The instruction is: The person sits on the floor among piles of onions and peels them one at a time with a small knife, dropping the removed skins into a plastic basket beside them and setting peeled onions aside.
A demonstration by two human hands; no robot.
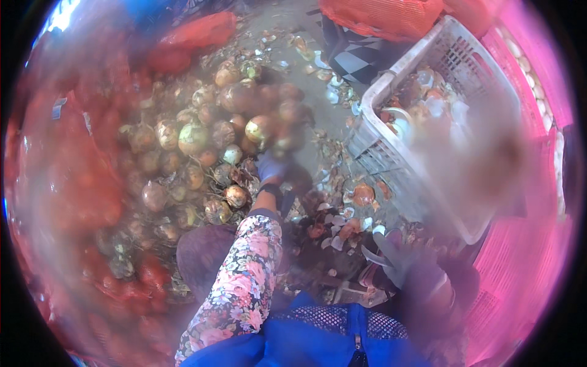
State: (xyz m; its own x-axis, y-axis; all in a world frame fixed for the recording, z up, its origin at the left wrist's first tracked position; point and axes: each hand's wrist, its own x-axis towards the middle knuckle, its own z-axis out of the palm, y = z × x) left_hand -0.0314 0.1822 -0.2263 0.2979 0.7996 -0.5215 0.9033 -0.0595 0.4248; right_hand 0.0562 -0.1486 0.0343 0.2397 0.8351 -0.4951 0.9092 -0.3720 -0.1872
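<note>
"Fingers of the left hand (271,166) blur badly; are they gripping something?"

"I cannot tell; the gloved hand reaches down at the right edge of the onion heap (194,139), its fingertips lost in the smear; the right hand does not show clearly anywhere."

"Why does the heap lie there?"

"Probably for easy reach; the floral-sleeved arm (247,263) stretches straight to it, and the red mesh sacks (79,165) on the left likely stop it rolling away."

"And the white crate (400,177)?"

"It stands to the right, apart from the heap; its slatted walls keep pale scraps (431,101) together, while loose peelings (363,194) litter the space between; that gap presumably leaves the arm room."
</note>
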